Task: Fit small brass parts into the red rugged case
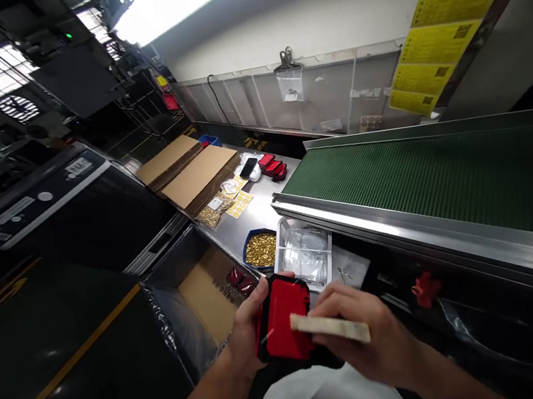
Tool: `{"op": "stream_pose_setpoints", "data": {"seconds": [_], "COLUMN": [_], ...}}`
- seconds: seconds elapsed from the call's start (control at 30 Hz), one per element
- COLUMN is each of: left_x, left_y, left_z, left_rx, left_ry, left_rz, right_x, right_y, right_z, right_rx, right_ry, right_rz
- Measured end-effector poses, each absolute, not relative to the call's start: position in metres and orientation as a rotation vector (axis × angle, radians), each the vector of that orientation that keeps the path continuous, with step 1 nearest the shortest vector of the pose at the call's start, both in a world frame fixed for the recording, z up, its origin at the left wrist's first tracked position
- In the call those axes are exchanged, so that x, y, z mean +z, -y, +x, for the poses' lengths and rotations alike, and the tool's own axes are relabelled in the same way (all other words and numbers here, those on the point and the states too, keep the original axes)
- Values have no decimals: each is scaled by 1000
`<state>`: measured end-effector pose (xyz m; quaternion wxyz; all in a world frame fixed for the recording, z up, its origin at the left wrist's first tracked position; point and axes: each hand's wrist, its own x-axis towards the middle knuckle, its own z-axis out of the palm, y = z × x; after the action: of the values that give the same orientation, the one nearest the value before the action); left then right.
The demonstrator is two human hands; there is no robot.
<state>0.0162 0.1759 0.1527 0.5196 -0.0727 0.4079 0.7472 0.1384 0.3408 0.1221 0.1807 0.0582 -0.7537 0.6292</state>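
Observation:
My left hand (249,327) grips a red case with black edges (285,318) along its left side, tilted in front of my lap. In my right hand (367,325) is a flat, pale wooden-looking stick (330,327), and its left end lies over the red face of the case. Whether the stick touches the case I cannot tell. Just beyond the case stands a white tray (279,241) with clear plastic bags (302,251) in it. A blue bowl (245,251) of small gold-coloured metal parts (261,249) sits to its left.
At right runs a green conveyor belt (396,186) with a metal edge. On the left, a plastic-lined box (177,335) holds dark red pieces (239,279). Further back are cardboard boxes (202,176), stacked red-and-black cases (273,167), a phone (248,167) and yellow stickers (239,204).

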Motion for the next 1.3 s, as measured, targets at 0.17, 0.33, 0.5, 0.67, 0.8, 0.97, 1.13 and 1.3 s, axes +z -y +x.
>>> {"op": "stream_pose_setpoints", "data": {"seconds": [0.17,0.33,0.5,0.67,0.8,0.97,1.13,1.3], "left_x": [151,152,147,132,126,121,124,125], "left_y": [-170,-162,-145,-124,-108,-95,-91,-88], "left_z": [19,7,-14,-36,-51,-64,-66,-58], "left_rx": [1822,1850,1781,1733,1712,1731,1742,1817], "left_ry": [-1001,-885,-772,-673,-690,-701,-665,-726], "left_rz": [-190,-252,-295,-232,-243,-203,-215,-120], "right_x": [121,124,126,135,139,136,143,127], "right_y": [-327,-323,-312,-276,-256,-235,-229,-235], "right_z": [130,116,110,91,76,61,53,64], "right_rx": [1768,1837,1884,1708,1573,1492,1456,1323], "right_ry": [2078,1915,1834,2141,2271,2299,2231,1759], "right_rz": [183,41,-212,-18,-27,-50,-114,-721]}}
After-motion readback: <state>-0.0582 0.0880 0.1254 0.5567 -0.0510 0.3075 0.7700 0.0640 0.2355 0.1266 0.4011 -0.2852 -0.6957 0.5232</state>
